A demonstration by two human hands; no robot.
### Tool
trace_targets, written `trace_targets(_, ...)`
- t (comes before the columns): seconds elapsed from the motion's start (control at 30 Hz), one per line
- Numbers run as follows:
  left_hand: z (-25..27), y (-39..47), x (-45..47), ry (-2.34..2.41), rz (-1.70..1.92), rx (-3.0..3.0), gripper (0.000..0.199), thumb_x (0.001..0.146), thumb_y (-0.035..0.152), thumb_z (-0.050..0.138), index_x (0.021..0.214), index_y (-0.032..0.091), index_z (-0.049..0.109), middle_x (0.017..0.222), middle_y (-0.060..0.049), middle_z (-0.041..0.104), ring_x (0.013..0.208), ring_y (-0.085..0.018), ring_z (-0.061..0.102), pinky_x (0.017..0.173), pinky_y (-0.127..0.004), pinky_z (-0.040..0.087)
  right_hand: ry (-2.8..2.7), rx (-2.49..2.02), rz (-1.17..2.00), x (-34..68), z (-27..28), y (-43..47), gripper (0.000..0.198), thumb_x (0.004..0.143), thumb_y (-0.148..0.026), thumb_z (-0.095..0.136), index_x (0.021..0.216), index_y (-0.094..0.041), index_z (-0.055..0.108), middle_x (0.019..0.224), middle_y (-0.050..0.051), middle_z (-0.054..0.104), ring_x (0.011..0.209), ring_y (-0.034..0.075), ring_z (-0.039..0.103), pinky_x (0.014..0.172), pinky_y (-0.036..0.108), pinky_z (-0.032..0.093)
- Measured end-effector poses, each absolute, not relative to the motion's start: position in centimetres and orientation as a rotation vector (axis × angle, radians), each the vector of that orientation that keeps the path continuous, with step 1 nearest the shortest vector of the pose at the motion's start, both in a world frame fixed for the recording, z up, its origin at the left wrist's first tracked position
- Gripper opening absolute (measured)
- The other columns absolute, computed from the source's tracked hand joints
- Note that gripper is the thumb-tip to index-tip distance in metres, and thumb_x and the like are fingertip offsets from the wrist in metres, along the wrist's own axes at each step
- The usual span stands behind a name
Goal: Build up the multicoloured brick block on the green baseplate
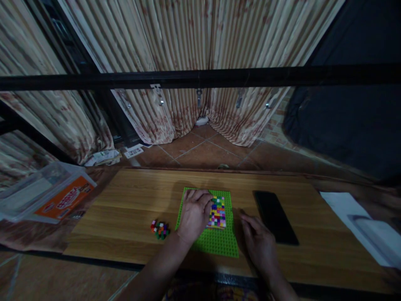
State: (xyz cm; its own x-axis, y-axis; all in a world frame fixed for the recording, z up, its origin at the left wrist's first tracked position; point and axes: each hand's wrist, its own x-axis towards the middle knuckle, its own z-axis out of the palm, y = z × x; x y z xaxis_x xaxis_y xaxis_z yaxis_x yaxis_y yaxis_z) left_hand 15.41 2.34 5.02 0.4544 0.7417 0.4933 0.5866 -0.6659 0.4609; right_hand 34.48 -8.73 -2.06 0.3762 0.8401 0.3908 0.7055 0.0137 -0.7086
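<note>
A green studded baseplate lies on the wooden table. On it stands a low block of small multicoloured bricks. My left hand is over the plate's left part, its curled fingers at the block's upper left edge. Its fingertips are mostly hidden, so whatever they grip cannot be made out. My right hand rests just right of the plate, thumb and bent fingers drawn together; anything between them is too small to tell. A small heap of loose coloured bricks lies left of the plate.
A dark flat phone or tablet lies right of my right hand. A clear plastic box with an orange label stands beyond the table's left end. White paper is at the right. A black bar crosses before striped curtains.
</note>
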Motion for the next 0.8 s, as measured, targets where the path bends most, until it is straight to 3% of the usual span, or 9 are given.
trace_targets(0.4, 5.23, 1.55, 15.07, 1.143, 0.826, 2.618, 0.034, 0.085, 0.004, 0.057, 0.111, 0.023, 0.069, 0.114, -0.005, 0.068, 0.104, -0.024, 0.056, 0.091, -0.042, 0.047, -1.370, -1.721, 0.182, 34.37, -1.84, -8.70, 0.032, 0.095, -0.040, 0.047, 0.101, -0.020, 0.071, 0.100, 0.010, 0.072, 0.090, 0.021, 0.070, 0.081, 0.033, 0.056)
trace_targets(0.8, 5.37, 1.25, 15.49, 1.198, 0.661, 2.652, 0.029, 0.087, 0.012, 0.060, 0.113, 0.022, 0.067, 0.121, -0.005, 0.066, 0.110, -0.025, 0.053, 0.095, -0.043, 0.043, -1.398, -1.736, 0.186, 34.66, -1.98, -8.84, 0.034, 0.095, -0.042, 0.045, 0.101, -0.019, 0.070, 0.101, 0.009, 0.072, 0.091, 0.021, 0.069, 0.083, 0.033, 0.054)
